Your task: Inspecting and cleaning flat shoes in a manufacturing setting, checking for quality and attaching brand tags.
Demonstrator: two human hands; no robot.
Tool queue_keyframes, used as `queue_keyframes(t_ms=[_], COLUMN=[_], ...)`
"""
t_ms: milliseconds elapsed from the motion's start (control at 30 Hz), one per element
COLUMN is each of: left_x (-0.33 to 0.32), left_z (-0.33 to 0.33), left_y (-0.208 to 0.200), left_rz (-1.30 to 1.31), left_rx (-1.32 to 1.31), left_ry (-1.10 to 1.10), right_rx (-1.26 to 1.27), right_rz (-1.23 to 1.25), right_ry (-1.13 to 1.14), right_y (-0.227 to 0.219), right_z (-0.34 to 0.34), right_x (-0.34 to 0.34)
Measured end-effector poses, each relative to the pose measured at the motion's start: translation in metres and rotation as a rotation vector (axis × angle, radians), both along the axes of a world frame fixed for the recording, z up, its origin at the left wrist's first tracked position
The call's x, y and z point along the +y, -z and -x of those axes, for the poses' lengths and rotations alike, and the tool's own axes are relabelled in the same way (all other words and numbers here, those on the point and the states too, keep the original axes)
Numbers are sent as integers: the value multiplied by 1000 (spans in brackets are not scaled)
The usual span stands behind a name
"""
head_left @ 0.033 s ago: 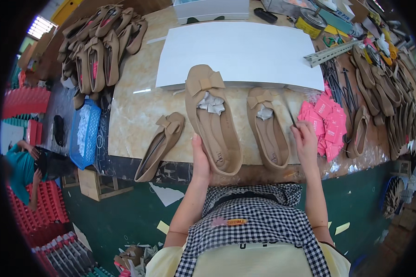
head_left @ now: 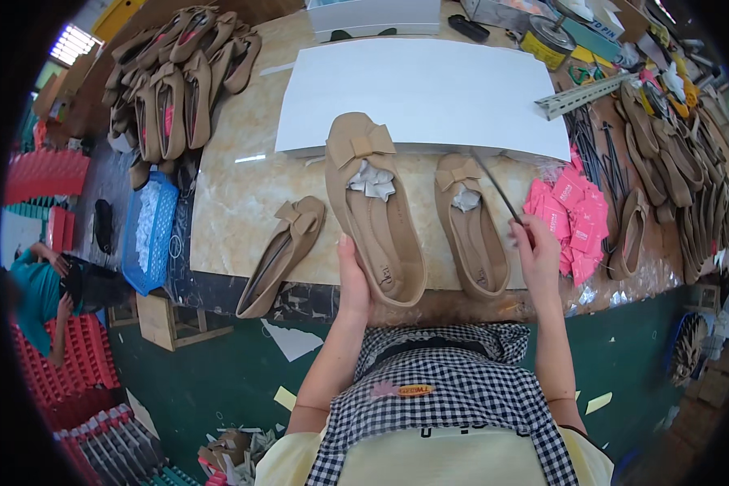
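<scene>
A tan ballet flat (head_left: 389,243) with a bow and crumpled paper in its toe is in my left hand (head_left: 353,279), which grips its side near the heel, toe pointing away. My right hand (head_left: 538,249) pinches a thin dark stick (head_left: 500,188) by its near end; the stick slants up and left past a second tan flat. That second flat (head_left: 478,255), also with paper in its toe, lies on the table just left of my right hand. On the left, a third flat (head_left: 277,263) rests on its side with a dark stick inside it.
Behind the shoes lies a white box (head_left: 421,93). Pink packets (head_left: 571,215) and loose dark sticks (head_left: 603,154) are on the right, beside many tan flats (head_left: 664,154). More flats (head_left: 166,97) are piled far left, above a blue basket (head_left: 155,235). A person (head_left: 36,296) is at the left edge.
The stick in my right hand has swung its far end left, toward the box's front edge. The view has shifted very slightly; my left hand and the shoes stay put.
</scene>
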State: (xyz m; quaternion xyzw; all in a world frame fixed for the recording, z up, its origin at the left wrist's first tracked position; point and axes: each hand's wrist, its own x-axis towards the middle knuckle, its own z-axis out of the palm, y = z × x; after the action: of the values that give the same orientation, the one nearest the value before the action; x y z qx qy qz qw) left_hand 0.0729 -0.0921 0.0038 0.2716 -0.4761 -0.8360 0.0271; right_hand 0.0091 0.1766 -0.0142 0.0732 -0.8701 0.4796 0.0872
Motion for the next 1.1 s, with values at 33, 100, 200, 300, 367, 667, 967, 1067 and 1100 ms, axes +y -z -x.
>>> queue_keyframes(t_ms=[33, 100, 200, 300, 367, 667, 967, 1067, 1100], left_x=[-3, -5, -5, -9, -13, -1, 19, 10, 12], left_z=[-2, 0, 3, -1, -5, -17, -14, -11, -12], left_y=[7, 19, 17, 23, 29, 46, 35, 43, 47], left_rz=[26, 36, 58, 89, 171, 463, 691, 624, 609], left_rx=[12, 2, 7, 91, 122, 248, 36, 343, 350], left_ry=[-4, -40, -42, 4, -1, -8, -132, -137, -121], right_rx=[-224, -522, -526, -327, -316, 105, 253, 356, 354], right_rz=[220, 234, 66, -84, -49, -51, -156, -149, -164], right_ry=[-44, -241, -453, -490, -507, -361, -232, -241, -224], right_y=[-35, -81, -95, -91, -92, -79, -34, -37, -41], right_z=[-10, -30, -33, -25, -21, -25, -24, -31, -37], right_x=[-26, -58, -77, -84, -92, -125, -138, -137, -134])
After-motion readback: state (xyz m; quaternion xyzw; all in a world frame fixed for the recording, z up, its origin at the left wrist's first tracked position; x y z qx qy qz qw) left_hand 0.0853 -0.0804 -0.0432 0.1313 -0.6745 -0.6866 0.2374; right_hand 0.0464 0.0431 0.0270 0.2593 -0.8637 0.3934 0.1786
